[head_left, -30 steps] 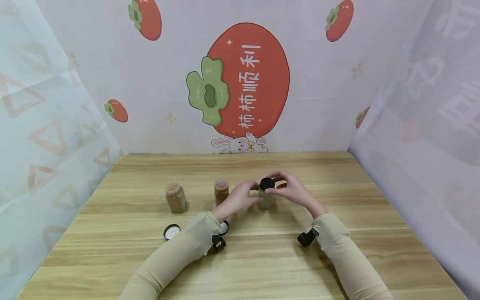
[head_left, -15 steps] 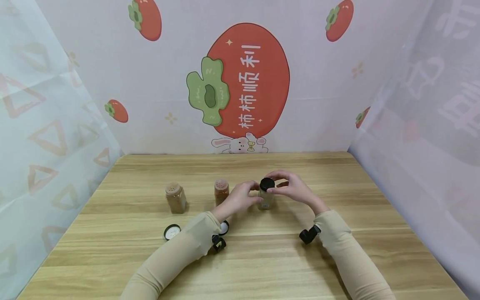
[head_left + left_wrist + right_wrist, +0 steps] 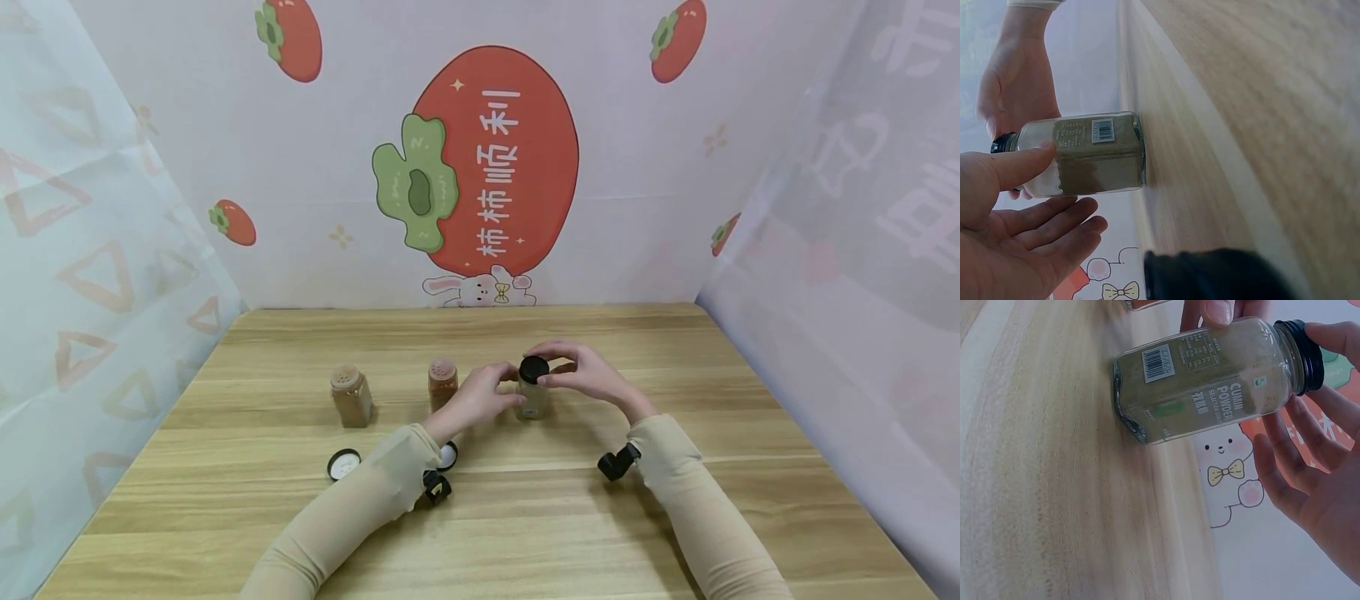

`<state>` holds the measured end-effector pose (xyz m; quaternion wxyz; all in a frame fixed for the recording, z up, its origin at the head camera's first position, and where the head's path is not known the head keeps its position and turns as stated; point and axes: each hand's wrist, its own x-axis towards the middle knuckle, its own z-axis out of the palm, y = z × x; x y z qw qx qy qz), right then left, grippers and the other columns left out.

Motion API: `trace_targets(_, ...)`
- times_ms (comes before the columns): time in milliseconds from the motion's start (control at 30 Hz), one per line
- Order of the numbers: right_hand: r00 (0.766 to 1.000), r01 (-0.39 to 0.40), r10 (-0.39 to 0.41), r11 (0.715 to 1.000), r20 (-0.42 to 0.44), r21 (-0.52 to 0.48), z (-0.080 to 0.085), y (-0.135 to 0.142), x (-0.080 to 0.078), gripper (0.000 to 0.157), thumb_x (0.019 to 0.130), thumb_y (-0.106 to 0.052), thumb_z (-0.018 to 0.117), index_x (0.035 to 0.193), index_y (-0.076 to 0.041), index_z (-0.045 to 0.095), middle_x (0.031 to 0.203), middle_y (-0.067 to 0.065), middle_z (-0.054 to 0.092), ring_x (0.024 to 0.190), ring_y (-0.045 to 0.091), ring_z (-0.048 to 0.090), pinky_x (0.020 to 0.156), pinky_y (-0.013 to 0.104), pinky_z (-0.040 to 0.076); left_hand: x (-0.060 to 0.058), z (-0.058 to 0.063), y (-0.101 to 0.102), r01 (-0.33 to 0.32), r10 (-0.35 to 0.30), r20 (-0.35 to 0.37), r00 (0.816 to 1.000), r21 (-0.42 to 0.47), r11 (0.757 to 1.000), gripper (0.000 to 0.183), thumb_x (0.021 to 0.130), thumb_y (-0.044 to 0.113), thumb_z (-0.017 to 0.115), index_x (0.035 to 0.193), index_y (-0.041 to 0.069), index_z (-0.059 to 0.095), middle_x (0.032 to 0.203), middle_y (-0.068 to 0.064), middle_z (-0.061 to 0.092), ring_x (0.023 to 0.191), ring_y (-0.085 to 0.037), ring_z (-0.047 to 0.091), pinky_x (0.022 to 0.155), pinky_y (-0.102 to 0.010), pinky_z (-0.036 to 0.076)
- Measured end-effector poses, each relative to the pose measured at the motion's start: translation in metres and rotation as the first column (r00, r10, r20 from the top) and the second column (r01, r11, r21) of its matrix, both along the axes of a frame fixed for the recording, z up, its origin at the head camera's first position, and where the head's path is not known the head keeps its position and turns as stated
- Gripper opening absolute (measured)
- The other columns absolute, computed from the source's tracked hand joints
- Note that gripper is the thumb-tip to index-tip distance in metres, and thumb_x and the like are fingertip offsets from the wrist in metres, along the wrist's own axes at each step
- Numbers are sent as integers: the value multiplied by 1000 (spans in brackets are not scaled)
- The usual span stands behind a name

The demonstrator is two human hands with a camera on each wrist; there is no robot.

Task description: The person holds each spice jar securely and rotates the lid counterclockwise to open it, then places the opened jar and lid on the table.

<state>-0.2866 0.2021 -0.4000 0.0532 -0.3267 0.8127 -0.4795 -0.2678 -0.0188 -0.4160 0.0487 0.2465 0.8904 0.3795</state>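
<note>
A glass spice jar (image 3: 529, 403) labelled cumin powder stands upright on the wooden table, right of centre. Its black lid (image 3: 1309, 356) sits on top. With thumb and fingers on opposite sides, my left hand (image 3: 480, 395) grips the jar's upper body; in the left wrist view the thumb presses the glass and the other fingers extend behind. From the other side my right hand (image 3: 591, 380) pinches the lid between thumb and fingers. Brownish-green powder fills much of the jar (image 3: 1094, 159), below a band of bare glass near the neck.
Two lidless shaker jars stand to the left: a tan one (image 3: 351, 400) and a reddish-brown one (image 3: 442, 385) close to my left hand. Two upturned lids lie nearer me, one lid (image 3: 344, 463) in full view, the other lid (image 3: 448, 455) partly behind my left sleeve.
My right wrist and sleeve have shifted slightly right, with the fingers still at the lid. The left hand and the jar stay in place.
</note>
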Motion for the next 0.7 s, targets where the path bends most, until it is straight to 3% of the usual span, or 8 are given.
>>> trace_targets(300,1000,-16,16,1000,13,-5,3,1,2,45,86,-12,70,129,-5,57,127,11,59,116,27,55,96,44,50,-1,0,0,5,-5,-8,1000,-2,1000,38,86,23,70,118,5,60,122,-11,64,118,-26,57,101,-39,46)
trace_targets(533,998,40,-41,999,39,17,1,4,4,46,85,-21,72,129,-18,57,132,10,57,116,27,55,98,47,48,-1,-1,0,4,-4,5,1000,5,1000,38,86,22,70,118,5,60,122,-10,64,118,-26,57,101,-39,46)
trace_targets(700,995,89,-89,996,35,8,-2,5,6,44,85,-23,72,127,-18,58,130,6,58,115,27,55,96,41,50,-1,-2,-1,-2,1,13,1000,5,1000,38,86,23,70,118,7,60,123,-9,63,119,-26,57,102,-39,46)
